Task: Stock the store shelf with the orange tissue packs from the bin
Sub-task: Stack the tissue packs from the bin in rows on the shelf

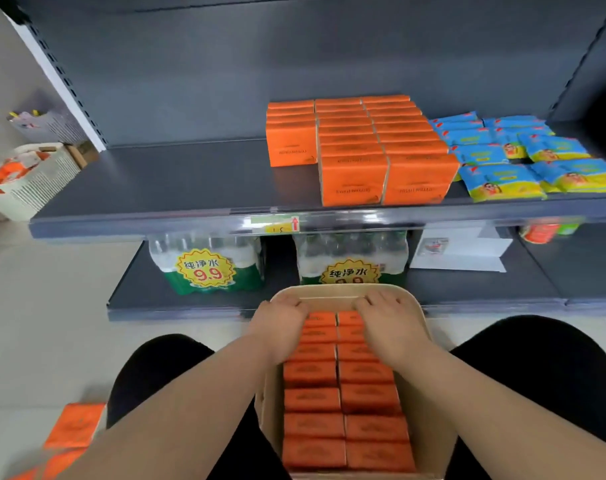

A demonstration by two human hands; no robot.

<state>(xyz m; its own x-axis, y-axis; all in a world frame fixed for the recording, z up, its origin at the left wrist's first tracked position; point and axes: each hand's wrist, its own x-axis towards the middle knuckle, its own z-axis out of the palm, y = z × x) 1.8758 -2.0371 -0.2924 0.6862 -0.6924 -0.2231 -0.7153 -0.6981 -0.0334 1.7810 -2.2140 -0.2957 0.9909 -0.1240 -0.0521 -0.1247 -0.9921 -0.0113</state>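
A beige bin [421, 327] stands between my knees, filled with two rows of orange tissue packs [343, 400] set on edge. My left hand [281, 322] and my right hand [386, 318] both lie palm-down on the far end of the rows, fingers curled over the farthest packs against the bin's far wall. Whether either hand grips a pack cannot be told. On the grey store shelf [163, 188] stand three rows of orange tissue packs [360, 147], right of centre.
Blue and yellow packets [523, 161] lie right of the shelved packs. Bottled water multipacks [208, 265] sit on the lower shelf. A white basket [28, 181] stands at far left. Loose orange packs [74, 427] lie on the floor by my left knee.
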